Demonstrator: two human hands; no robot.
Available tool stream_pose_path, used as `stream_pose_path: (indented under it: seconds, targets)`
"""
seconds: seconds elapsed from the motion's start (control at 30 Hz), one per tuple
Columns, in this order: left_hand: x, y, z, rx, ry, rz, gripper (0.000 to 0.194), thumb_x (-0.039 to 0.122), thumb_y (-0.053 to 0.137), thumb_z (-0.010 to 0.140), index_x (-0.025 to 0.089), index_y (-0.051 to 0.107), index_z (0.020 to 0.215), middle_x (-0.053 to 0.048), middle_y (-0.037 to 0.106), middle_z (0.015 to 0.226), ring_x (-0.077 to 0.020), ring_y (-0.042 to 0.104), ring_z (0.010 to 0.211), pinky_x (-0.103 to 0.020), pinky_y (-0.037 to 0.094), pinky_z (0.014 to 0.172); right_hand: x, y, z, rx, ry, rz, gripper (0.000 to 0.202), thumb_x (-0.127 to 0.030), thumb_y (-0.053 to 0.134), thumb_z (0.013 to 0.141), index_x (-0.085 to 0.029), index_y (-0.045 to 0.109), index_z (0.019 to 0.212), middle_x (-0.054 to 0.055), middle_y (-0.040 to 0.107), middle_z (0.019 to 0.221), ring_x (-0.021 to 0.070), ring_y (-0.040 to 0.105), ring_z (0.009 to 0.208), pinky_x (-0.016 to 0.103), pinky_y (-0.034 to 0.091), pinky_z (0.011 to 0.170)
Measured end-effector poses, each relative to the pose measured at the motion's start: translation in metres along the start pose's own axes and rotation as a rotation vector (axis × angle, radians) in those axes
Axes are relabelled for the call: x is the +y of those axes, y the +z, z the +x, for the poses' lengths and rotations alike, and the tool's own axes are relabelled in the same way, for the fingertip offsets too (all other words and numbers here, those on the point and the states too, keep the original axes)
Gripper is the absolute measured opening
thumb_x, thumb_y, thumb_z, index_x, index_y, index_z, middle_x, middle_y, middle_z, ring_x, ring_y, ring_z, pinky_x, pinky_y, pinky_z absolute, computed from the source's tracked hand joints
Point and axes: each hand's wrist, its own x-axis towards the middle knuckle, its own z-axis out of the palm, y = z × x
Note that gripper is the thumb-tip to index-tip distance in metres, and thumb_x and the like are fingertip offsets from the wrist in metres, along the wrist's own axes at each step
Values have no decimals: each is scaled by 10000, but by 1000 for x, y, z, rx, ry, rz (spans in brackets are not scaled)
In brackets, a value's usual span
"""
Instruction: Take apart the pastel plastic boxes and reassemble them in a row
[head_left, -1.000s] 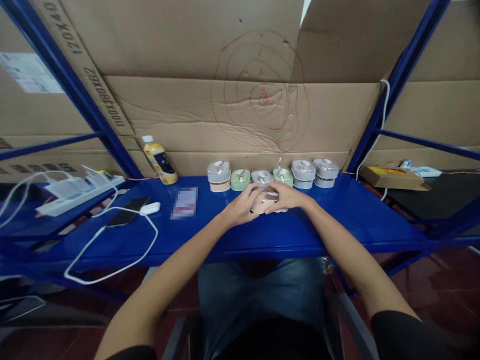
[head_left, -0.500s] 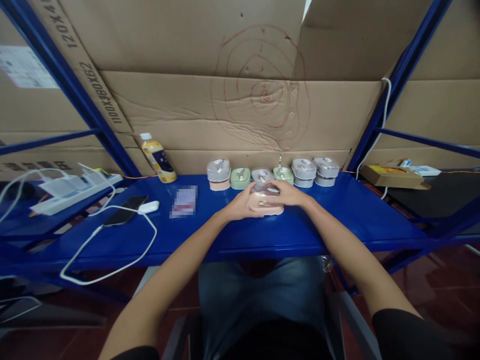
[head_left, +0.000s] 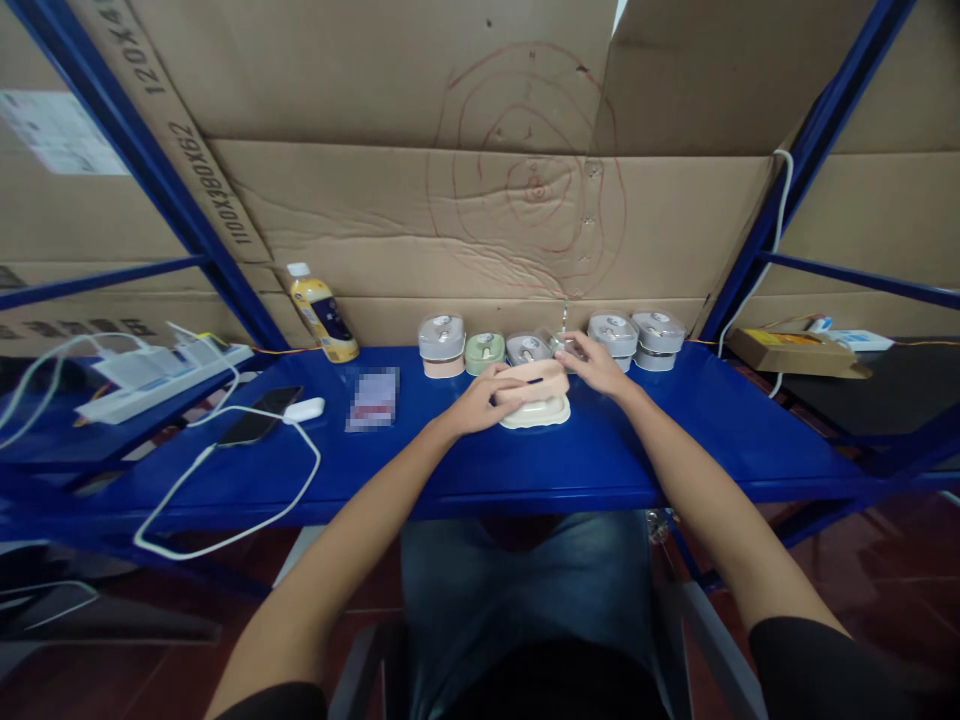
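My left hand (head_left: 484, 400) grips a pink box part (head_left: 551, 382) with a dark slot, holding it tilted over the desk. Just below it, a cream, wavy-edged base piece (head_left: 536, 413) lies on the blue desk. My right hand (head_left: 596, 365) is up and to the right, with its fingers closed on a clear cover (head_left: 553, 342), partly hidden by the fingers. Behind my hands stands a row of small boxes with clear tops: a grey over pink one (head_left: 442, 345), a green one (head_left: 485, 352), a grey one (head_left: 528, 349), and two grey stacks (head_left: 613, 338) on the right.
A yellow drink bottle (head_left: 322, 315) stands at the back left, near a blurred packet (head_left: 373, 399). Further left are a phone (head_left: 259, 415), a white cable (head_left: 225, 547) and a power strip (head_left: 165, 382). An opened carton (head_left: 799, 354) sits beyond the right post.
Both hands were around the pink box with its clear cover. Now the cover is off in my right hand, moved right and back, and my left hand has lifted the pink part off the base.
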Motion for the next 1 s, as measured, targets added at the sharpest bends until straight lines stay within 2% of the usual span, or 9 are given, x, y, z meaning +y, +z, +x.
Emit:
stream_pose_path:
  seconds: [0.17, 0.23, 0.3, 0.37, 0.43, 0.53, 0.63, 0.8, 1.0]
  targets:
    - [-2, -9, 3, 276, -92, 34, 418, 449, 573, 987, 167, 714, 1262, -151, 571, 1302, -320, 551, 1297, -545, 422, 1165, -1, -5, 1, 115, 19, 138, 612, -707, 523, 916, -226, 581, 1291, 83, 726, 1072, 253, 695, 935, 412, 563, 862]
    - [3, -8, 3, 226, -68, 47, 411, 438, 608, 965, 177, 705, 1266, -144, 572, 1300, -322, 542, 1308, -546, 420, 1168, -3, -6, 1, 135, 6, 153, 626, -721, 486, 928, -236, 571, 1314, 95, 721, 1123, 259, 703, 962, 419, 572, 868]
    - [9, -6, 1, 81, -9, 49, 409, 437, 639, 947, 206, 696, 1280, -131, 582, 1311, -321, 525, 1334, -536, 411, 1182, -4, -7, 1, 126, -12, 111, 628, -718, 509, 917, -235, 592, 1310, 92, 725, 1106, 274, 704, 983, 440, 576, 887]
    - [13, 0, 0, -46, 26, 39, 448, 448, 671, 928, 221, 672, 1314, -128, 583, 1340, -320, 533, 1332, -527, 409, 1187, -6, -5, 0, 58, -53, 42, 617, -689, 604, 877, -224, 635, 1281, 86, 734, 1092, 295, 701, 1021, 469, 567, 933]
    - [13, 6, -1, -91, -9, 28, 574, 476, 737, 874, 217, 620, 1372, -140, 584, 1353, -338, 566, 1301, -543, 432, 1162, -8, -2, -2, -59, -113, -5, 619, -631, 726, 811, -212, 670, 1263, 93, 739, 1160, 310, 695, 1087, 488, 544, 1000]
    - [5, 14, 0, -42, -115, -19, 916, 507, 875, 715, 194, 478, 1480, -183, 567, 1409, -401, 565, 1313, -594, 447, 1126, -10, 3, -6, -206, -174, -33, 698, -558, 849, 716, -220, 677, 1302, 107, 716, 1280, 318, 679, 1169, 494, 522, 1051]
    - [-5, 20, 0, 11, -157, -110, 1124, 521, 932, 625, 177, 365, 1533, -219, 517, 1489, -429, 522, 1372, -594, 437, 1133, -14, 9, -8, -248, -202, -81, 794, -559, 894, 658, -244, 659, 1348, 106, 710, 1292, 321, 677, 1176, 506, 527, 1039]
    - [-10, 24, -1, 14, -189, -149, 1236, 526, 934, 605, 158, 264, 1577, -250, 457, 1549, -446, 482, 1417, -594, 421, 1141, -19, 18, -11, -297, -251, -223, 800, -602, 896, 649, -239, 679, 1327, 109, 725, 1245, 332, 672, 1154, 521, 512, 1037]
    - [-5, 24, -1, -12, -181, -115, 1202, 479, 912, 637, 169, 255, 1594, -225, 476, 1549, -430, 505, 1406, -575, 433, 1146, -20, 29, -13, -326, -250, -238, 834, -627, 875, 673, -221, 649, 1366, 123, 694, 1296, 326, 648, 1181, 503, 497, 1051]
